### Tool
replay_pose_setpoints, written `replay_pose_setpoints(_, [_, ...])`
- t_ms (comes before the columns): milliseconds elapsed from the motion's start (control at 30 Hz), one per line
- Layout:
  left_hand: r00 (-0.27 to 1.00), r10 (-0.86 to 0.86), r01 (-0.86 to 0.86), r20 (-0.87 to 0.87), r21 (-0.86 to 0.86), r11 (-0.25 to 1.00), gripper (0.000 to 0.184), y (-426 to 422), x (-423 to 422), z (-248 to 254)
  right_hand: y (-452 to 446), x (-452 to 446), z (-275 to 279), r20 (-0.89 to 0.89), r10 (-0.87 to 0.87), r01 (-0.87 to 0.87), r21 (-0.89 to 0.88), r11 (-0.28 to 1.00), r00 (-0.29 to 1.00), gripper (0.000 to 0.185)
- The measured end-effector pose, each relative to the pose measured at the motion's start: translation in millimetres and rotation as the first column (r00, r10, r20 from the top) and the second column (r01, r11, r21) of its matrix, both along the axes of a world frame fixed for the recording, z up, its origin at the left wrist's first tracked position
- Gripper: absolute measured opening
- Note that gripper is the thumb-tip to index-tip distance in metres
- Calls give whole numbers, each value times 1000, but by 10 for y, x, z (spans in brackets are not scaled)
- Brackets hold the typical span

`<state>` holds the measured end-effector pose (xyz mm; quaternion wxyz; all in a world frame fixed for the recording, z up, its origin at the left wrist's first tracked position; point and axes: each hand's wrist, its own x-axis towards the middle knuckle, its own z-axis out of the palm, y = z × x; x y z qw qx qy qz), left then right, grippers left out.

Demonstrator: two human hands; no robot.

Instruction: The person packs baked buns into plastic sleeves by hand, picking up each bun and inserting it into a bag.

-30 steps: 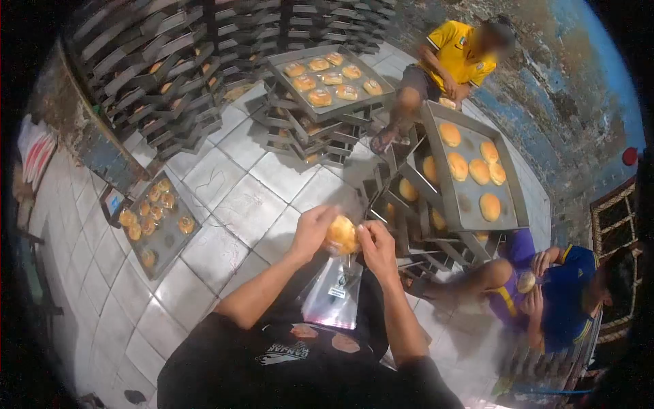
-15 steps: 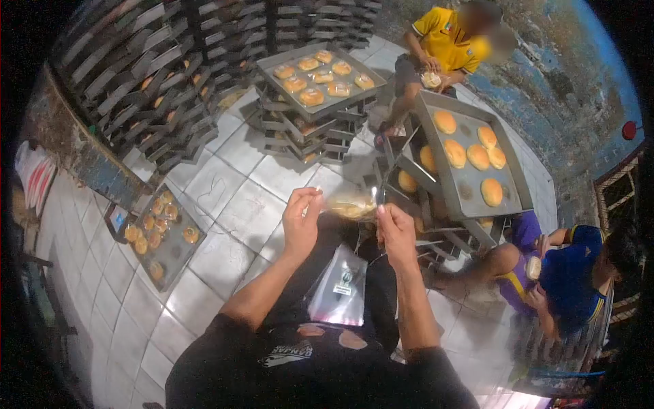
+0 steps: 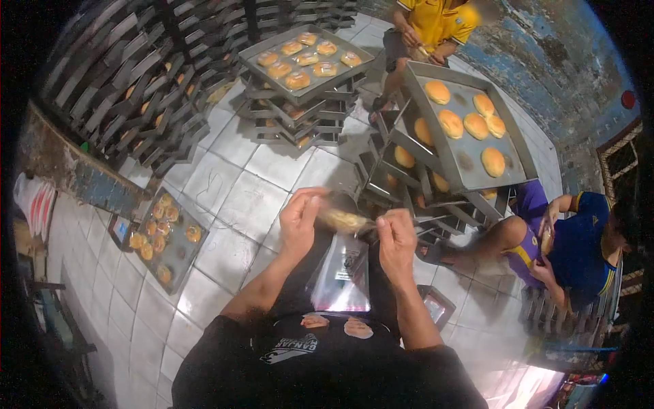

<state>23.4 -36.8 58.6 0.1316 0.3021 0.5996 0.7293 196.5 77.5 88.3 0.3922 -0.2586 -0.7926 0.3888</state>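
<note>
A bread bun in a transparent plastic bag (image 3: 343, 220) hangs between my two hands, blurred by motion. My left hand (image 3: 300, 219) pinches one end of the bag, fingers closed. The other end is gripped by my right hand (image 3: 397, 242), thumb pressed against the curled fingers. Just below them, a stack of transparent plastic bags (image 3: 340, 286) with a printed label lies on my lap.
Stacked trays hold wrapped buns on the top tray (image 3: 304, 86) ahead and bare buns on the tilted tray (image 3: 472, 170) at right. Another tray (image 3: 180, 255) of wrapped buns lies on the floor at left. Two people, in a yellow shirt (image 3: 430, 24) and a blue shirt (image 3: 579, 235), handle buns.
The bagged bun has turned between my hands, which stay pinched on its ends. My view has shifted slightly, so the trays appear higher. The co-workers' hands have moved a little.
</note>
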Motion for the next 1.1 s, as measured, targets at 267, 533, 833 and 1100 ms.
replay_pose_setpoints(267, [996, 88, -84, 21, -131, 988, 27, 150, -198, 77, 402, -291, 148, 58, 121, -84, -438, 895, 991, 36])
replay_pose_setpoints(533, [906, -41, 122, 421, -166, 979, 21, -426, 39, -748, -254, 70, -774, 21, 194, -63, -906, 419, 981, 29])
replay_pose_setpoints(833, [850, -444, 413, 284, 163, 896, 43, 390, 194, 241, 669, 580, 865, -47, -323, 310, 441, 842, 945, 11])
replay_pose_setpoints(1100, [524, -495, -26, -692, -595, 804, 36, -431, 473, -271, 528, 1052, 148, 458, -264, 126, 310, 942, 849, 49])
